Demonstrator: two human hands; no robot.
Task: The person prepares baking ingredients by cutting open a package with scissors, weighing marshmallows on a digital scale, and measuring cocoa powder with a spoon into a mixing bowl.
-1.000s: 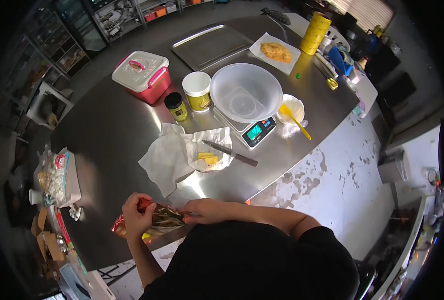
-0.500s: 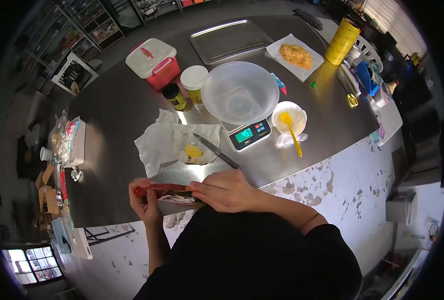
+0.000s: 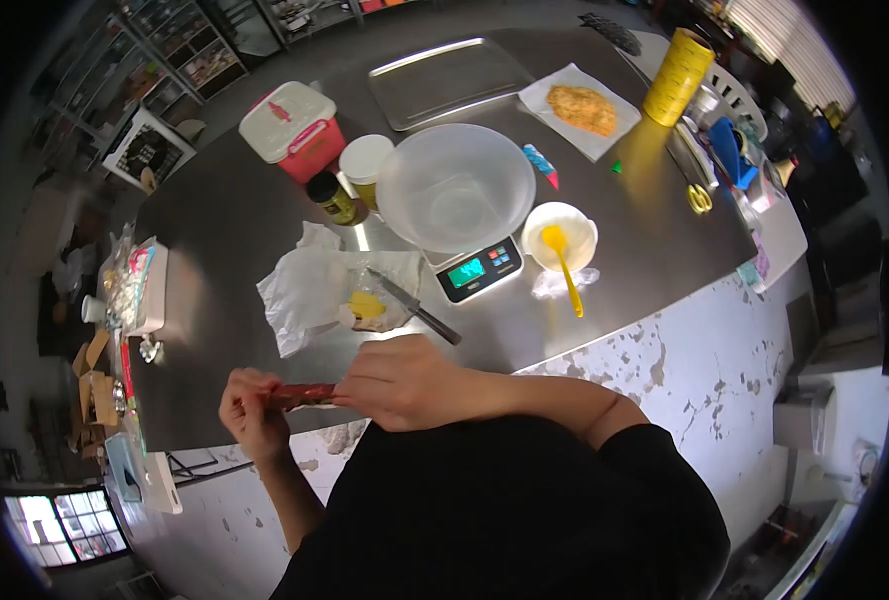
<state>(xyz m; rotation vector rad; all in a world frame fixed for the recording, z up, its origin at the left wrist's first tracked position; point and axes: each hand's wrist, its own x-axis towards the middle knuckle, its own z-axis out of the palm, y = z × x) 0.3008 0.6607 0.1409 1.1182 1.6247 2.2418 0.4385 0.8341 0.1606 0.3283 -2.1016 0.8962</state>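
A dark red packet (image 3: pixel 302 396) is stretched between my two hands at the table's front edge. My left hand (image 3: pixel 254 412) pinches its left end, and my right hand (image 3: pixel 399 382) has its fingers closed round the right end. Just beyond them, a knife (image 3: pixel 416 308) lies beside crumpled white paper (image 3: pixel 309 290) with a yellow piece (image 3: pixel 366 305) on it. A clear plastic bowl (image 3: pixel 456 188) stands on a digital scale (image 3: pixel 479 270) whose display glows. Right of the scale, a white bowl (image 3: pixel 560 236) holds a yellow spatula (image 3: pixel 567 268).
At the back left stand a red box with a white lid (image 3: pixel 289 130), a white-lidded jar (image 3: pixel 366 165) and a dark-lidded jar (image 3: pixel 332 198). Farther back are a metal tray (image 3: pixel 446 82), breaded food on paper (image 3: pixel 581 110) and a yellow roll (image 3: pixel 677 78). Scissors (image 3: pixel 699 198) lie at the right.
Both hands have moved left with the red packet. The pale, patterned side of the packet that showed below its red edge is now mostly hidden. The view has shifted slightly.
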